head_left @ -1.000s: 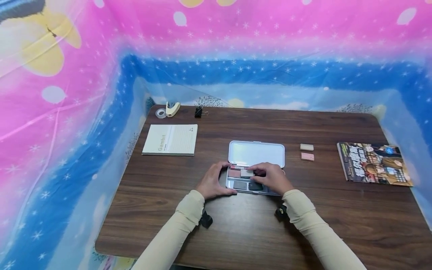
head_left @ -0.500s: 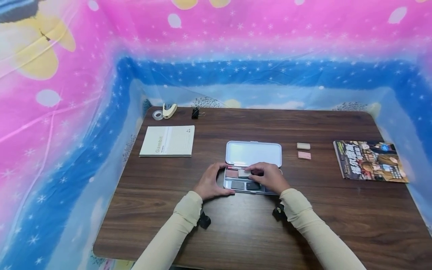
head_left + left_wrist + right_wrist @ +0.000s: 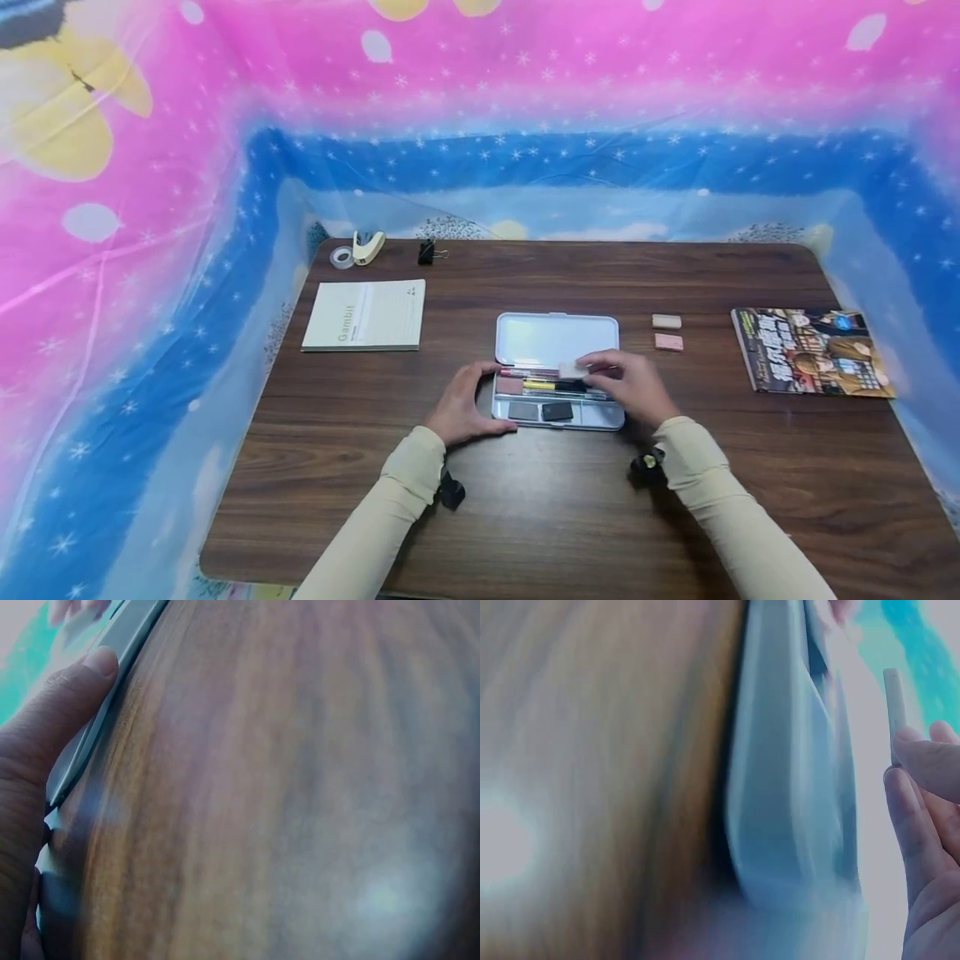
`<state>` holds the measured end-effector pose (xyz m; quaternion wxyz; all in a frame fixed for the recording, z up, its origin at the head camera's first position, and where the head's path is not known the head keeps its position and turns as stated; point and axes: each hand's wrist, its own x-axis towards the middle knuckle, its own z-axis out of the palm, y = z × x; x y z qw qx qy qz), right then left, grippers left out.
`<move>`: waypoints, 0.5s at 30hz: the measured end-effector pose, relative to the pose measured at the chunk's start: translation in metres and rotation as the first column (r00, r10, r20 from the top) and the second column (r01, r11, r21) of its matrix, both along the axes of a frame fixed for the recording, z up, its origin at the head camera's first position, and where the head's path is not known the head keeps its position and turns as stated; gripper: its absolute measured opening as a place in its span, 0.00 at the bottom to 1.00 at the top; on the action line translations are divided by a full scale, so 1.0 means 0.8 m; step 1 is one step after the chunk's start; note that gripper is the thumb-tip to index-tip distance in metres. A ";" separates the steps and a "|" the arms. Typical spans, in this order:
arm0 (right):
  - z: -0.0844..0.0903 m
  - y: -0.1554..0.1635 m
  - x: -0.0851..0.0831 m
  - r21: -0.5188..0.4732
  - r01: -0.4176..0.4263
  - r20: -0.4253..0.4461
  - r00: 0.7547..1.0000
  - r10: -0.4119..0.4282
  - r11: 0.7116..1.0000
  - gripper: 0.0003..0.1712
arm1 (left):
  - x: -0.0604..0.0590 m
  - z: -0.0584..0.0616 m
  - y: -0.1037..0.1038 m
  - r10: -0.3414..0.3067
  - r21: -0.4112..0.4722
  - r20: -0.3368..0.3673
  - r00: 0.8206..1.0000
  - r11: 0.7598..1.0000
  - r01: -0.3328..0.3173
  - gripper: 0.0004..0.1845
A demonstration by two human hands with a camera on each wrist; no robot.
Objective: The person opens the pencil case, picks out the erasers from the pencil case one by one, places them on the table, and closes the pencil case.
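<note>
An open white pencil case [image 3: 600, 417] lies on the table, its lid [image 3: 557, 336] tipped back. My left hand [image 3: 462, 406] holds the case's left end between thumb and fingers; the left wrist view shows the thumb along its edge. Pinched between thumb and fingertips of my right hand [image 3: 636, 389] is a flat white eraser [image 3: 895, 709], raised over the case's back compartment. That compartment contains a pink eraser [image 3: 509, 386], a red pen [image 3: 517, 372] and a yellow-and-black pen [image 3: 542, 385]. Grey [image 3: 522, 412] and black [image 3: 557, 412] blocks lie in the front compartment.
Right of the case are a cream eraser [image 3: 666, 321] and a pink eraser [image 3: 669, 342]. A comic book [image 3: 813, 352] lies far right. At the left are a notebook [image 3: 363, 317], tape roll [image 3: 342, 257], stapler [image 3: 368, 247] and black binder clip [image 3: 427, 252].
My right hand has lifted the white eraser out of the back compartment and moved right, uncovering the yellow-and-black pen. The left hand still holds the case's end.
</note>
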<state>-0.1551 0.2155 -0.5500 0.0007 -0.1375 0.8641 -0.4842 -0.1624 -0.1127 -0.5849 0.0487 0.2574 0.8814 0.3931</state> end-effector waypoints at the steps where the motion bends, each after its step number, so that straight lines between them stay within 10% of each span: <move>1: 0.001 0.013 -0.001 -0.002 0.025 -0.020 0.999 -0.025 1.000 0.15 | 0.000 0.000 0.000 0.000 0.001 -0.002 1.000 1.000 0.000 0.52; 15: -0.007 0.152 0.003 0.116 0.244 -0.088 0.968 -0.235 0.963 0.15 | -0.001 0.000 0.000 -0.009 0.017 -0.016 1.000 1.000 0.010 0.52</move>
